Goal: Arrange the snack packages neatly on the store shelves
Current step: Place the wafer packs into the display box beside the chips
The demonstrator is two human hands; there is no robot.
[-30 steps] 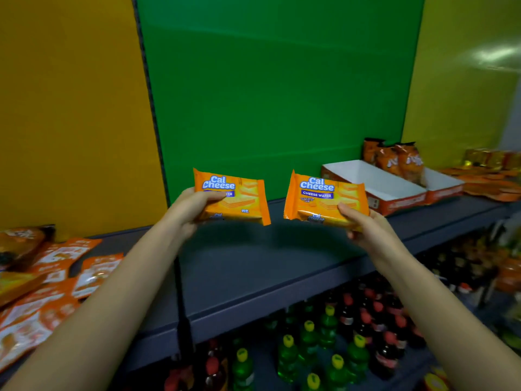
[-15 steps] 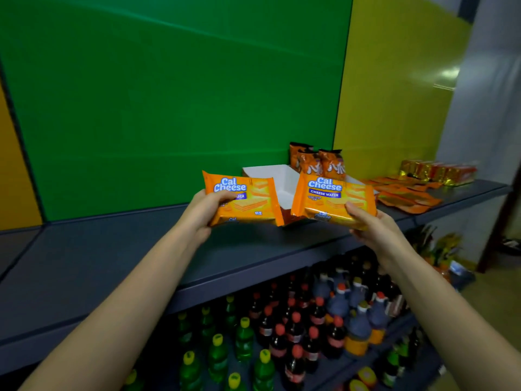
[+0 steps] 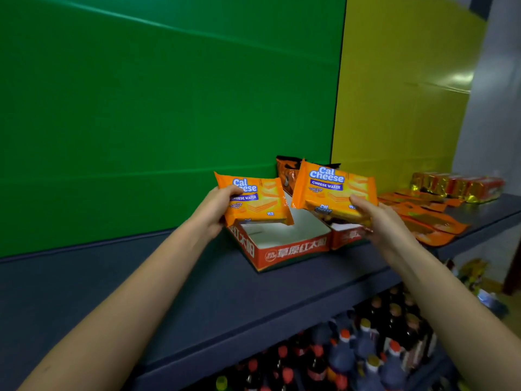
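My left hand (image 3: 217, 207) grips an orange Cal Cheese wafer pack (image 3: 260, 204) by its left edge, held over the near left corner of a red cardboard display box (image 3: 290, 252) with a white inside. My right hand (image 3: 375, 218) grips a second Cal Cheese pack (image 3: 332, 190) from below at its right corner, above the seam between that box and a second red box (image 3: 348, 235) beside it. Dark orange snack bags (image 3: 286, 172) stand behind the packs, mostly hidden.
The boxes sit on a dark blue-grey shelf (image 3: 197, 292) in front of green and yellow back panels. Flat orange packets (image 3: 423, 218) and gold-wrapped packs (image 3: 456, 186) lie on the shelf at right. Bottles (image 3: 366, 354) with coloured caps fill the shelf below.
The view has swung right along the shelf. Both hands carried their packs rightward and now hold them over the red boxes.
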